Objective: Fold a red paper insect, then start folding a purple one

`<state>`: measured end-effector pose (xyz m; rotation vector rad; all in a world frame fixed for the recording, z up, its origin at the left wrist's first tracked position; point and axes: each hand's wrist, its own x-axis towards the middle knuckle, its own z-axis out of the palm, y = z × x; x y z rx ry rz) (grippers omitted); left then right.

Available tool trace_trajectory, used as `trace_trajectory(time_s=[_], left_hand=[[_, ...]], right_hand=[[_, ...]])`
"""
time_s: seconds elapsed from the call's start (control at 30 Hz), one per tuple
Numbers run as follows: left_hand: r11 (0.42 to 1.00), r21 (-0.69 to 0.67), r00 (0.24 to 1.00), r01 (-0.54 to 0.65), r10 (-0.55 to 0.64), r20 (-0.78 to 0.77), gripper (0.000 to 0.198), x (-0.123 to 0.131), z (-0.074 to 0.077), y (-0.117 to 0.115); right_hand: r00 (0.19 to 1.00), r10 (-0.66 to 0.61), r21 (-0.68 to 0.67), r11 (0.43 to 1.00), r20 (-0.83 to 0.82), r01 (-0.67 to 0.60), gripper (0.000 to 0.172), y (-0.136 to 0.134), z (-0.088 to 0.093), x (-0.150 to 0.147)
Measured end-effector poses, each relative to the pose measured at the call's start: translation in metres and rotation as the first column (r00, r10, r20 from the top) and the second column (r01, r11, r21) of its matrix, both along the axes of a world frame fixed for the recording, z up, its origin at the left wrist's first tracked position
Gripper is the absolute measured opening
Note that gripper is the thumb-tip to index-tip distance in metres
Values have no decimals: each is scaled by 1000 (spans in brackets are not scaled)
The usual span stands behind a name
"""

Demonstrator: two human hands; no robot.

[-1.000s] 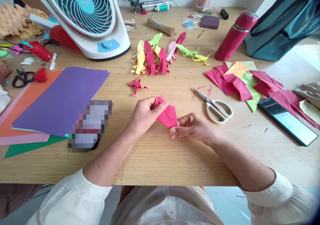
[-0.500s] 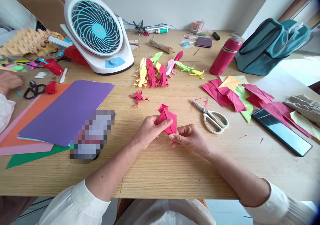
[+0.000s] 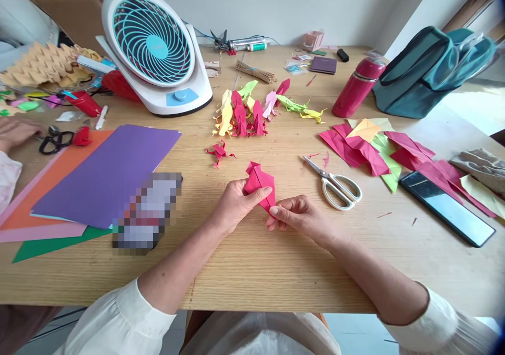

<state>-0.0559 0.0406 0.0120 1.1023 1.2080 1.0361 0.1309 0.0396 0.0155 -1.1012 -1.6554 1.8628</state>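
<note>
While both hands work just above the wooden table (image 3: 252, 271), near its front edge at centre, they hold a folded red paper (image 3: 258, 182) between them. The left hand (image 3: 232, 208) is closed on the piece's left side, thumb laid across the top face and fingers curled beneath. The right hand (image 3: 302, 219) pinches the lower point with thumb and forefinger, so that tip is hidden. The upper, wider end of the paper sticks up clear of the fingers and tilts away from the person. White-handled scissors (image 3: 335, 185) lie just right of the hands, blades half open, apart from the right hand. A small red folded figure (image 3: 219, 152) sits beyond the left hand. Farther back is a cluster of folded figures (image 3: 244, 114) in yellow, red, pink and green. To the left, a purple sheet (image 3: 110, 173) lies on a stack of coloured sheets, with a blurred object (image 3: 147, 213) on its near corner. A white and teal fan (image 3: 158, 50) stands at back left. On the right are loose paper scraps (image 3: 369, 144), a dark flat slab (image 3: 447, 209), a red flask (image 3: 357, 88) and a teal bag (image 3: 426, 71). Another person's hand (image 3: 18, 131) rests at the far left edge beside black scissors (image 3: 53, 141).
</note>
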Motion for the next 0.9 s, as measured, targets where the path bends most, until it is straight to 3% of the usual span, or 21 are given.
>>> trace_trajectory(time_s=[0.2, 0.43, 0.67, 0.9], left_hand=[[999, -20, 1000, -25, 25, 8, 48, 2, -3, 0], [998, -52, 996, -30, 34, 82, 48, -2, 3, 1], [999, -39, 1000, -5, 5, 17, 48, -4, -3, 1], [995, -88, 998, 46, -41, 55, 52, -1, 0, -4]], right_hand=[[999, -26, 21, 999, -22, 26, 53, -3, -6, -2], [996, -1, -22, 1000, -91, -1, 67, -1, 4, 1], [998, -21, 39, 999, -55, 23, 49, -7, -6, -4], [989, -118, 130, 983, -92, 129, 49, -11, -12, -10]])
